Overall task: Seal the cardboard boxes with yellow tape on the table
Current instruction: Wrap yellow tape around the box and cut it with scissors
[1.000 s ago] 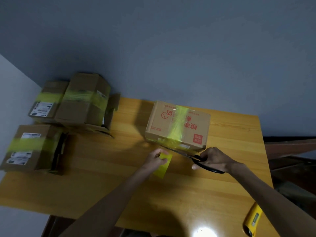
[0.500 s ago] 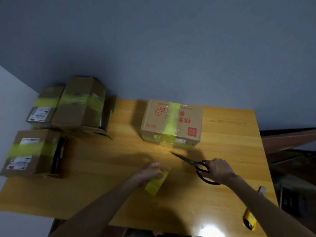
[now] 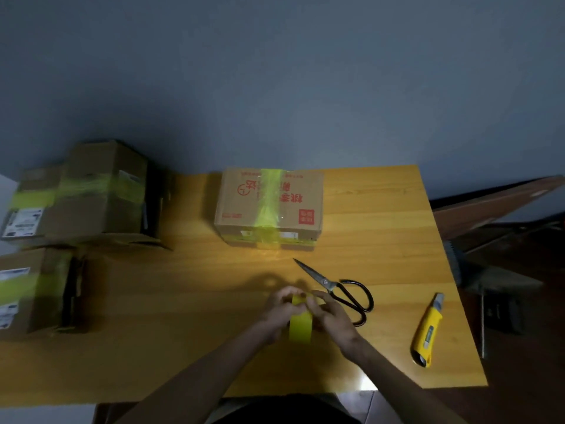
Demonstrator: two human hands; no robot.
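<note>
We see a roll of yellow tape (image 3: pixel 301 325) standing on edge near the front middle of a glossy, honey-coloured wooden desk (image 3: pixel 183 316), its smooth, flat band facing us. The left hand (image 3: pixel 279 309) and right hand (image 3: pixel 333 315) close on it from either side, with the fingers of both curled round the roll and their tips meeting at its top. Behind, at the desk's far edge, sits a brown cardboard box (image 3: pixel 241 209) with red printing; a translucent yellow strip runs over its top and down its near face. Steel scissors (image 3: pixel 339 290) with black looped handles lie shut just right of the hands. A yellow utility knife (image 3: pixel 426 330) lies farther right. At the left are more taped boxes (image 3: pixel 101 191) with white labels, all blurred.
</note>
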